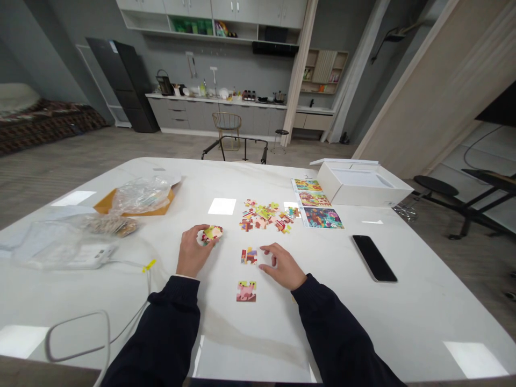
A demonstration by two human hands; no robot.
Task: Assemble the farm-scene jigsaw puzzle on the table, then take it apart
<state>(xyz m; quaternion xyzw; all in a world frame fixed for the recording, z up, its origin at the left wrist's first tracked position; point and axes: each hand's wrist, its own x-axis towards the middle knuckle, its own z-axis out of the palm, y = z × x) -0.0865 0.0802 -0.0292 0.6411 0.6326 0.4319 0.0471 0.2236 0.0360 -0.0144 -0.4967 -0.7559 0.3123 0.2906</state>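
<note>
My left hand (192,250) is closed around a small stack of puzzle pieces (213,233), held just over the white table. Thumb and forefinger of my right hand (281,264) are spread apart, with nothing between them. Right beside those fingertips lie joined puzzle pieces (249,256) in red, yellow and brown. Nearer to me is a pink and green puzzle piece (246,291), flat on the table. A loose pile of puzzle pieces (266,216) spreads out beyond both hands. Part of another piece shows next to my right sleeve.
Picture cards (316,201) lie by an open white box (363,183) at the back right. A black phone (374,258) rests to the right. On the left are a plastic bag (141,193) on an orange envelope, a white power strip (86,255) and a looping cable (76,356).
</note>
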